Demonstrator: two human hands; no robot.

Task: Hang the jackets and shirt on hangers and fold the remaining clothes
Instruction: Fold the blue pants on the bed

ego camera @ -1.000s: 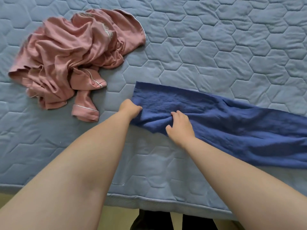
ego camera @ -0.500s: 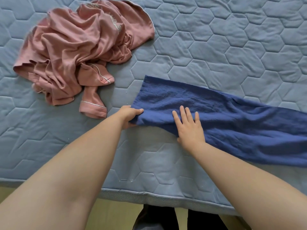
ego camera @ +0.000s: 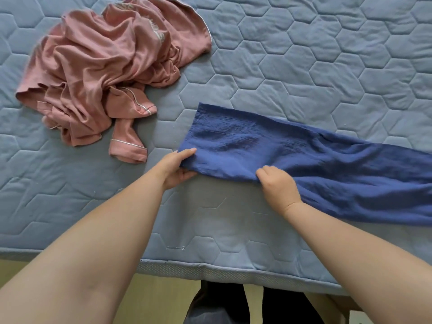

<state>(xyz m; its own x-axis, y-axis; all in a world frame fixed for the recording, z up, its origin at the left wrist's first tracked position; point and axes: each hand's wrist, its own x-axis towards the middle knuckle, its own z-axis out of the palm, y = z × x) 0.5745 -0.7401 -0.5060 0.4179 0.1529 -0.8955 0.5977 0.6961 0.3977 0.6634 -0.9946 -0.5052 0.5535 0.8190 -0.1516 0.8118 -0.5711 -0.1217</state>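
Head view: blue garment [ego camera: 304, 155], long axis left-right

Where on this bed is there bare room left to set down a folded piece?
Widest: the bare mattress beyond the blue garment, right of the pink pile. Also the near strip between left hand and right hand, and the near-left corner below the pink pile. Crowded: far left, right middle.

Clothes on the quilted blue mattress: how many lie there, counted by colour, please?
Pink crumpled fabric heap, counted as one: 1
Dark blue crinkled fabric garment: 1
Total: 2
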